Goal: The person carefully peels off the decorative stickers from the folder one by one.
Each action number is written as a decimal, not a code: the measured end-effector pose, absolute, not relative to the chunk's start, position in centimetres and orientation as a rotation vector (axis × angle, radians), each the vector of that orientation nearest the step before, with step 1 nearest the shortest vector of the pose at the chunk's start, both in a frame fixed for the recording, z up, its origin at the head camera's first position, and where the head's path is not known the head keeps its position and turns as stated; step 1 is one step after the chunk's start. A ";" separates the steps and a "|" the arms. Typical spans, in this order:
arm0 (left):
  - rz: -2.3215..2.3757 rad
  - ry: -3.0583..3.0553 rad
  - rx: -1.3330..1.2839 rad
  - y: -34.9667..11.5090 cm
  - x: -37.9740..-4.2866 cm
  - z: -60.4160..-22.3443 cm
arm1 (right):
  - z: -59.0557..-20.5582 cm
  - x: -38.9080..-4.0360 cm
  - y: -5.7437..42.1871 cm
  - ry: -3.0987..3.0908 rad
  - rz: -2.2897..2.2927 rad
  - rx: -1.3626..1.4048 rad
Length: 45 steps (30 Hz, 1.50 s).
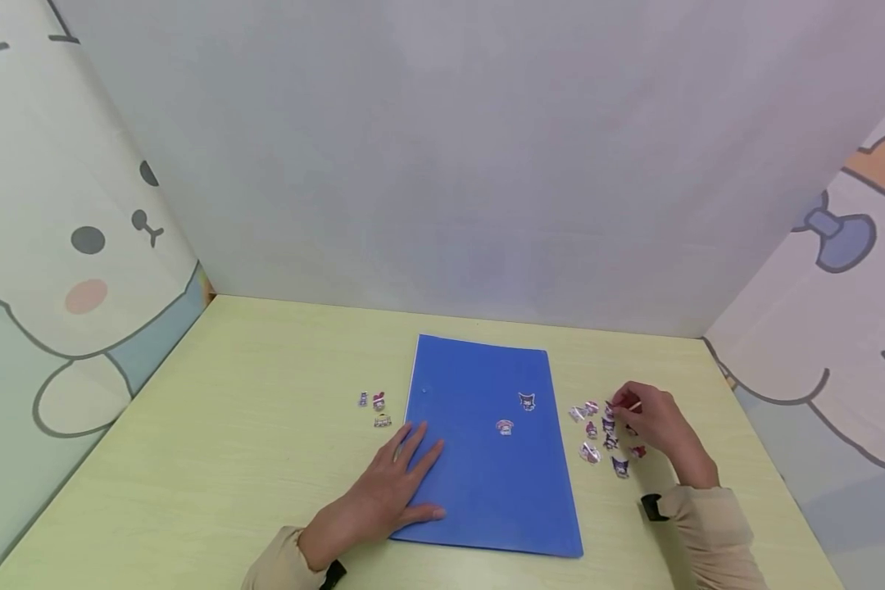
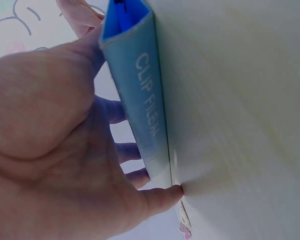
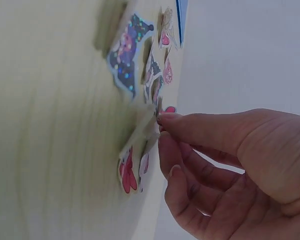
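A blue clip file (image 1: pixel 487 492), its spine (image 2: pixel 140 95) lettered "CLIP FILE" in the left wrist view, lies closed on the table. My left hand (image 1: pixel 379 487) rests on its left edge with fingers spread, the little finger reaching the tabletop beside the spine. Two cartoon stickers, one dark-eared (image 1: pixel 527 401) and one pink and round (image 1: pixel 505 428), sit on the cover. To the right of the file, my right hand (image 1: pixel 656 418) pinches a small sticker (image 3: pixel 158 111) between thumb and index finger, mostly hidden by the fingertips. Several loose stickers (image 1: pixel 590 452) surround that hand, including a glittery dark one (image 3: pixel 127 55).
Left of the file lie three more small stickers (image 1: pixel 382 420). The pale yellow table (image 1: pixel 265 459) meets a plain light backdrop (image 1: pixel 442 164) at its far edge, and cartoon-printed cloths (image 1: pixel 855 360) hang at both sides.
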<state>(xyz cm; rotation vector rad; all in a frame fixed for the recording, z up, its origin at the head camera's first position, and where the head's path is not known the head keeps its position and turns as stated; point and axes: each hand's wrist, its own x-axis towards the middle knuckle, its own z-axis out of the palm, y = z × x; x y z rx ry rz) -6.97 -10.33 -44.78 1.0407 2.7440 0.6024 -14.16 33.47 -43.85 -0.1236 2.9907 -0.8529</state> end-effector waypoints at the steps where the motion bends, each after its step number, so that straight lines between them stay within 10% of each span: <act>1: 0.589 2.743 1.035 -10.3 -7.0 -44.7 | -43.8 -14.1 33.5 2.996 -0.851 -0.114; 45: 0.536 2.758 1.045 -10.3 -6.9 -44.5 | -44.0 -14.5 29.3 3.023 -0.971 -0.202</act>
